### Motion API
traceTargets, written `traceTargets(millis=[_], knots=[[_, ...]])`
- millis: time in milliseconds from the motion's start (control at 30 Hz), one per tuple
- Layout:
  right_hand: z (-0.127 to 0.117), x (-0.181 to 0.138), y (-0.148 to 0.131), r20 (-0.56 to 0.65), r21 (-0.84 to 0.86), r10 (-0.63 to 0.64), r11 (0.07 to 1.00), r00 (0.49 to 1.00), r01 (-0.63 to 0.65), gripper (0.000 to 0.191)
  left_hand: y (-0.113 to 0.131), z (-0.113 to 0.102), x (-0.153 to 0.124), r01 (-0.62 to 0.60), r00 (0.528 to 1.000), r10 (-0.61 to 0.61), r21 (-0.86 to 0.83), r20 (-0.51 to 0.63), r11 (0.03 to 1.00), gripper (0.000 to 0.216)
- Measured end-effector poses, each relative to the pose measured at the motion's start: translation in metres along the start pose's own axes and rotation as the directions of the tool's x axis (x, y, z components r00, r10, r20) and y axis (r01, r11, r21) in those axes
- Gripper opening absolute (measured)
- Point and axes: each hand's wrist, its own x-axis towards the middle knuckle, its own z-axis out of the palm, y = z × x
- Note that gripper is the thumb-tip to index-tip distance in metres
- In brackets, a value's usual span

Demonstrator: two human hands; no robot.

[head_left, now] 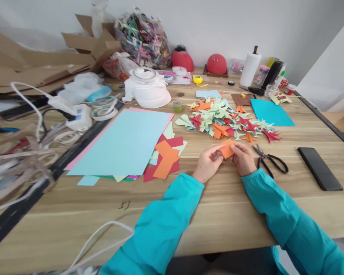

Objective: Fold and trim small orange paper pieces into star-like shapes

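A small orange piece of paper [227, 148] is held between my two hands, just above the wooden table. My left hand [208, 163] pinches its left side, and my right hand [243, 157] grips its right side with the thumb on top. Right behind the hands lies a heap of folded paper shapes [218, 114] in pale green, orange, red and blue. Black-handled scissors [265, 156] rest open to the right of my right hand. Left of my left hand are cut orange paper pieces [166, 158] over red and green ones.
Large light blue sheets [120, 141] lie stacked at left. A black phone [319, 169] lies at right, a teal sheet [272, 112] behind it. Cables and a white power adapter [79, 117] crowd the left side. A white cap [146, 89] and red domes [217, 63] stand farther back.
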Motion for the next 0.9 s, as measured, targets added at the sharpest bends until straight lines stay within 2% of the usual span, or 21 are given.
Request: traceTargets(millis=[167,467,667,900], knots=[[-0.0008,-0.0010,0.0003,0.038,-0.022,-0.006,1.000,0.999,0.007,0.021,0.0037,-0.0001,-0.0007,0.009,1.000,-0.009,0.009,-0.002,1.000,0.034],[-0.0005,-0.0008,-0.0006,0.026,-0.072,0.022,0.997,0.999,-0.020,0.029,0.0076,0.0005,-0.0021,0.016,1.000,-0.016,0.009,0.008,1.000,0.031],[0.0001,-0.0007,-0.0007,0.025,-0.061,0.028,0.998,0.999,-0.027,0.029,0.0071,-0.0002,-0.0027,-0.008,0.999,0.007,0.029,0.032,1.000,0.028],[-0.0002,-0.0006,-0.0019,0.014,-0.037,0.044,0.998,0.999,-0.044,0.030,0.0004,0.0011,-0.0026,-0.069,0.995,0.065,0.048,0.080,0.996,0.034]])
